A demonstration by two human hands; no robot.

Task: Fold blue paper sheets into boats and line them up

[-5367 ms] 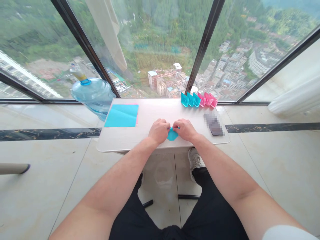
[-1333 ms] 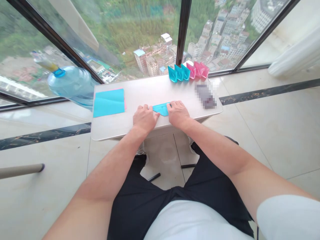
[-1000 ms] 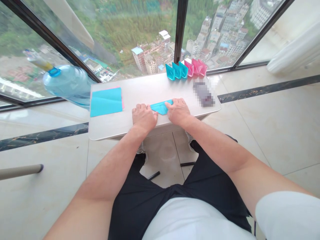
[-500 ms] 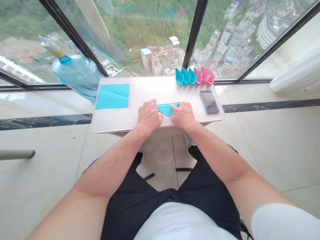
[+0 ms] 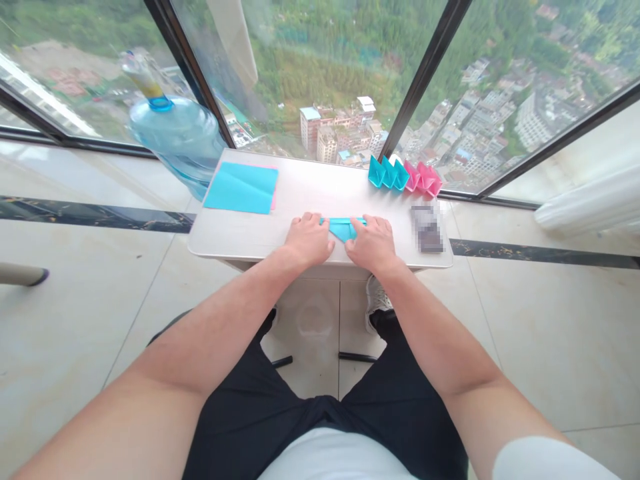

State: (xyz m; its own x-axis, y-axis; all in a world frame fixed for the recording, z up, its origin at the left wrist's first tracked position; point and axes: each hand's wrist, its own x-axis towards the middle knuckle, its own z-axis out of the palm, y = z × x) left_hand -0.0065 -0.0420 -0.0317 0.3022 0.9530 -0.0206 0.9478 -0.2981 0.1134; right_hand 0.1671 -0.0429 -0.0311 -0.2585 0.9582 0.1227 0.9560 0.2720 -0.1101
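Note:
A folded piece of light blue paper [image 5: 342, 230] lies flat near the front edge of the small table, with a narrow band along its far side and a point toward me. My left hand [image 5: 310, 239] holds its left end down, covering that corner. At the other end, my right hand [image 5: 373, 243] grips the paper, fingertips on the band and thumb near the lower edge. Several folded paper boats stand in a row at the back right: blue boats [image 5: 388, 175] and pink boats [image 5: 423, 179].
Flat sheets of blue paper [image 5: 241, 188], with pink paper [image 5: 275, 198] beneath, lie on the table's left. A pixelated dark object [image 5: 428, 228] rests at the right. Beyond the pale tabletop [image 5: 240, 237] stand a large water bottle [image 5: 183, 140] and windows.
The camera view has shifted and tilted. My right hand has moved inward along the folded paper, its fingers now further over the band. The left hand still presses the left end.

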